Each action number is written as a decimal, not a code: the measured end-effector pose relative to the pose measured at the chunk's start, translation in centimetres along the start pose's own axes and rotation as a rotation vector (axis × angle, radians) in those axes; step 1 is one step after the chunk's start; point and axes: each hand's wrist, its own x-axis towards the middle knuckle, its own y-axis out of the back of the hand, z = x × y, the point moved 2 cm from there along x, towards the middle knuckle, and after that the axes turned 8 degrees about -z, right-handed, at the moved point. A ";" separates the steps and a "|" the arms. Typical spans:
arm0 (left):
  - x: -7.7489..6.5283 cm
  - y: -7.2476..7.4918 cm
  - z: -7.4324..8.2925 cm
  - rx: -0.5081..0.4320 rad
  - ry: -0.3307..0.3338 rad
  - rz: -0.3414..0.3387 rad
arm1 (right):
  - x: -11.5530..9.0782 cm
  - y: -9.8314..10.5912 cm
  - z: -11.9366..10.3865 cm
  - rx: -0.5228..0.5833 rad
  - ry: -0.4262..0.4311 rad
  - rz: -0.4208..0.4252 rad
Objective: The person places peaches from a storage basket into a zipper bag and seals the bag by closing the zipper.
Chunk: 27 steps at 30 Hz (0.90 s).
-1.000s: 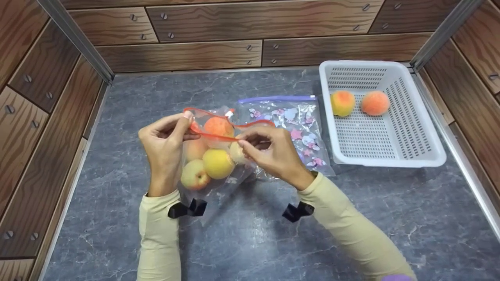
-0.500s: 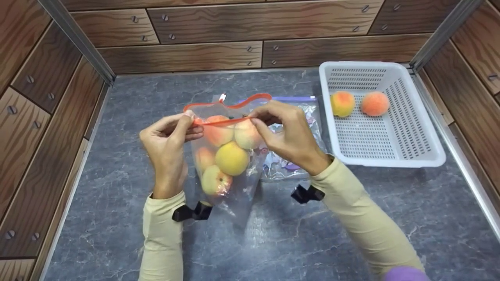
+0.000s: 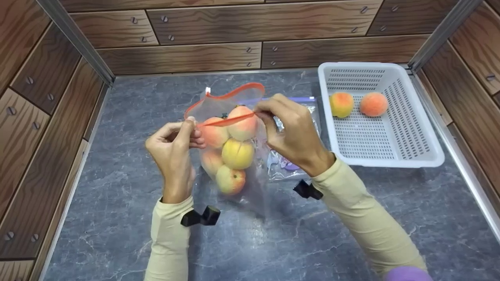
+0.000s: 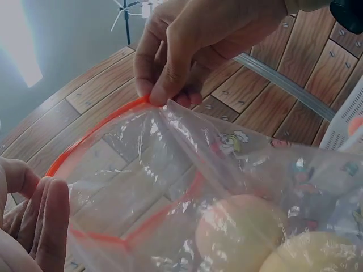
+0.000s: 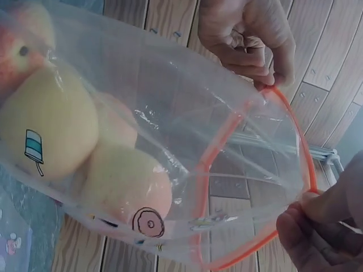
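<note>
A clear zip bag (image 3: 256,195) with an orange-edged mouth hangs between my hands, its mouth gaping. Several peaches (image 3: 237,154), red-pink and yellow, fill the bag. My left hand (image 3: 174,146) pinches the orange rim at its left side between thumb and fingers. At the near rim's right side, my right hand (image 3: 291,130) pinches the edge, fingers curled. In the left wrist view the orange rim (image 4: 93,130) stretches from one hand to the other. Small printed pictures, such as a doughnut (image 5: 148,222), show on the bag in the right wrist view.
A white perforated basket (image 3: 427,128) with two peaches (image 3: 374,104) stands at the right. A second clear zip bag (image 3: 281,171), purple-topped and printed, lies flat behind my right hand. Wood-patterned walls (image 3: 179,58) enclose the grey marbled table (image 3: 117,218).
The bag has risen and swung to the right, and its mouth has spread wider. My right hand has moved up and right along with it; both hands keep their pinch on the rim.
</note>
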 end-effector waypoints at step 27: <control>3.5 3.7 -5.3 0.309 -0.052 -0.015 | -1.3 1.0 2.4 0.044 0.190 0.099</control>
